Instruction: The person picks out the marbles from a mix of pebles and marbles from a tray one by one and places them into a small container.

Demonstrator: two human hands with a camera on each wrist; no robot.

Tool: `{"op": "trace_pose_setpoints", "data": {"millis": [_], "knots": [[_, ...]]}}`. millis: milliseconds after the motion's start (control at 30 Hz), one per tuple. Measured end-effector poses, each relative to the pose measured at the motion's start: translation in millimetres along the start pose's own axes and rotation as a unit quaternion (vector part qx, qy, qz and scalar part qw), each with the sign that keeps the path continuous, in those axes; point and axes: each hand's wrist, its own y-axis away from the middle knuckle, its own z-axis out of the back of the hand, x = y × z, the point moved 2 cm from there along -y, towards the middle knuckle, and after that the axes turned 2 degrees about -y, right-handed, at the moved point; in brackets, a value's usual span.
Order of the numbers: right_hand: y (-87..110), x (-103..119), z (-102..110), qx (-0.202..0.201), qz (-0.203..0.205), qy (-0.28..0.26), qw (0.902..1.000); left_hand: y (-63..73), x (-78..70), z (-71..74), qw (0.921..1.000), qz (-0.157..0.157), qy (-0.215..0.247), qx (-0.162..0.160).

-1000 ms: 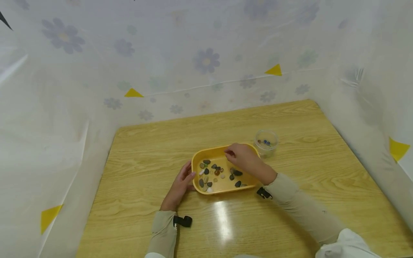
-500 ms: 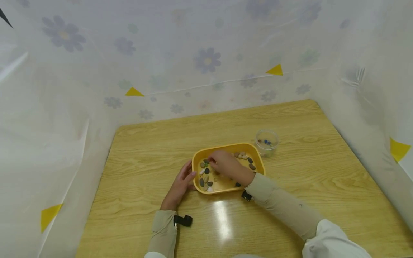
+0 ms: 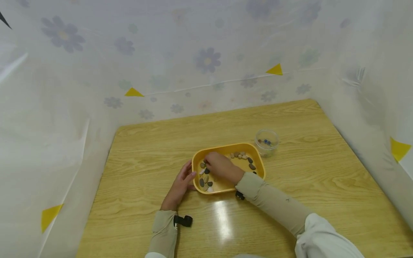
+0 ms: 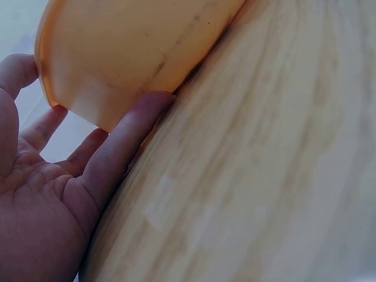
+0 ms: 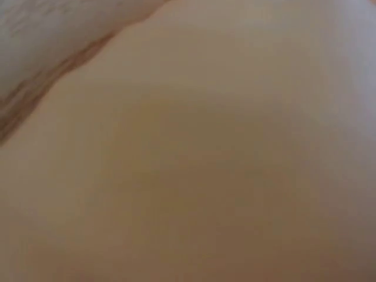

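Note:
A yellow plastic tray with stones in it stands on the table. My left hand holds its left end, thumb at the rim and fingers against the outer wall; the left wrist view shows these fingers on the tray's wall. My right hand reaches down inside the tray, curled fingertips right at a small green piece near the upper left corner. I cannot tell whether they pinch it. Grey, tan and white stones lie by the left wall. The right wrist view is a close blur.
A clear round cup with a few blue and reddish beads stands just beyond the tray's right back corner. More pebbles lie along the tray's far right side. Flower-patterned sheeting walls the wooden table at the back and sides.
My right hand has moved left across the tray, from its far right part to the upper left stones, uncovering pebbles on the right. My left hand stays at the tray's end.

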Motion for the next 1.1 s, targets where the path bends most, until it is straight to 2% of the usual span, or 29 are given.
{"op": "trace_pose_setpoints", "data": {"millis": [233,400,867,1100], "knots": [[-2.1,2.9,-3.3,-0.004,0.003,0.004,1.0,0.4,-0.2,0.4,0.9999,0.009,-0.007,-0.006],[-1.6,3.8,-4.8,0.001,-0.007,0.015,0.9999,0.7,-0.6,0.2,1.0,0.004,-0.003,-0.004],[-2.6,3.1,-7.5,-0.004,0.007,0.04,0.9992,0.5,-2.5,-0.4,1.0,0.008,-0.002,-0.002],[-0.5,5.3,-5.0,-0.011,0.007,0.034,0.9993,-0.5,-0.2,-0.5,1.0,-0.002,0.002,-0.002]]}}
